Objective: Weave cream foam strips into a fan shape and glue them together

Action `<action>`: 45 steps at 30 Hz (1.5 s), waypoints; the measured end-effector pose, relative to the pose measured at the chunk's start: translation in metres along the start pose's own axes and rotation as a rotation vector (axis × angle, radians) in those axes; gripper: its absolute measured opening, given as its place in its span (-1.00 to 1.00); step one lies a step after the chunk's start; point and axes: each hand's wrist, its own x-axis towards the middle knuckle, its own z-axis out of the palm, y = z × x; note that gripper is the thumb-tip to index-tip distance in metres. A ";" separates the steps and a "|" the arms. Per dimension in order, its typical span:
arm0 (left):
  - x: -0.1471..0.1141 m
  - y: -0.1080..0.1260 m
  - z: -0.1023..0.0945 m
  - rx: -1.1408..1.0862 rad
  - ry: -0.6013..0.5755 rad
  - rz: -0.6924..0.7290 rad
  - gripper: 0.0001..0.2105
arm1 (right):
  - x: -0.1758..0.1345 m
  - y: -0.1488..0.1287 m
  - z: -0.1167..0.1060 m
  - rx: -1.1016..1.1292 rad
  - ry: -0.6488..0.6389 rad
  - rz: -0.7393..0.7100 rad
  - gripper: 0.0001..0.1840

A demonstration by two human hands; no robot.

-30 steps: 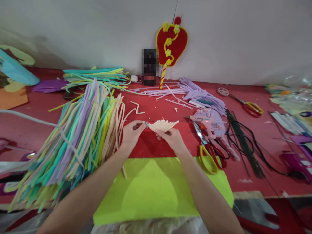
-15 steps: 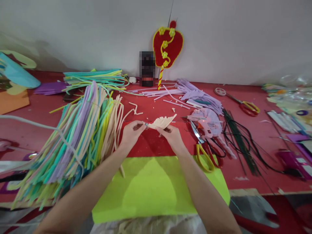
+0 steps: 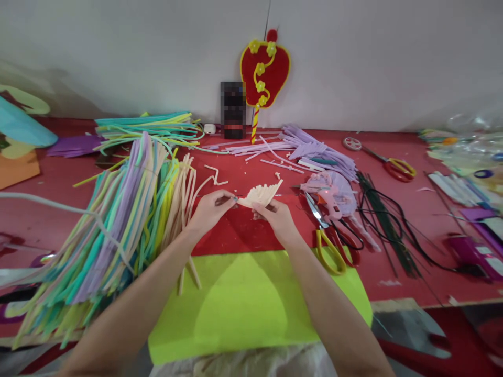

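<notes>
Between my two hands is a cream fan-shaped piece (image 3: 260, 195) that looks made of pipe cleaners laid side by side, with a stepped upper edge. My left hand (image 3: 215, 208) pinches its narrow left end between thumb and fingers. From the right, my right hand (image 3: 277, 215) grips its lower edge, thumb on the near side. The piece is held above the red table, just beyond a lime-green sheet (image 3: 243, 298). Loose cream pipe cleaners (image 3: 183, 193) lie left of my left hand. Yellow-handled scissors (image 3: 328, 246) rest right of my right hand.
A thick bundle of coloured pipe cleaners (image 3: 118, 220) covers the left side. Lilac pipe cleaners (image 3: 318, 149) lie at the back. On the right are a pink glue gun (image 3: 332, 196), green wires (image 3: 387, 225) and more scissors (image 3: 393, 166). A red fan ornament (image 3: 265, 73) stands against the wall.
The cream piece has turned slightly, so more of its broad face shows. My right-hand fingers have shifted a little along its lower edge. The whole view has moved slightly.
</notes>
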 end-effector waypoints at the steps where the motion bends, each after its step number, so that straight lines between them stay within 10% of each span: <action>1: 0.000 -0.001 -0.002 0.003 -0.024 0.001 -0.84 | 0.000 0.000 0.001 -0.002 0.002 0.009 -0.59; 7: -0.002 -0.012 -0.006 0.028 -0.137 0.000 -0.84 | 0.000 -0.003 0.003 -0.040 0.004 0.020 -0.66; 34: 0.000 -0.016 -0.002 -0.138 0.006 0.010 -0.75 | -0.003 -0.003 0.001 0.141 -0.055 0.033 -0.68; 45: -0.008 -0.012 -0.006 0.600 0.048 0.502 -0.82 | -0.002 -0.008 0.001 0.178 -0.014 0.058 -0.68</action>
